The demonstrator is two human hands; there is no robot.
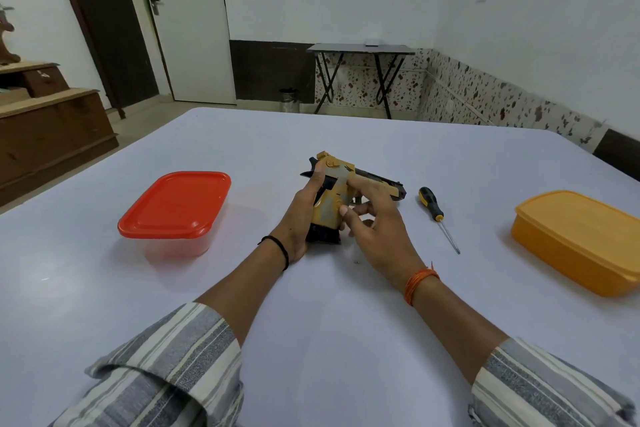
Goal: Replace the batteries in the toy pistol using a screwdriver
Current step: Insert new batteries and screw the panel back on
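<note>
At the centre of the frame the left hand (304, 215) grips the toy pistol (329, 206) around its handle from the left, thumb up along the back, holding it just above the worktop (346, 135) with the barrel pointing right. The right hand (377, 229) is relaxed, its forefinger and thumb resting on the pistol's near side. The screwdriver (438, 218) lies just right of both hands, untouched. A red-lidded box (176, 204) sits left, an orange box (581, 239) far right.

Bright even indoor light, soft faint shadows, sharp focus, wide-angle edge bending
</note>
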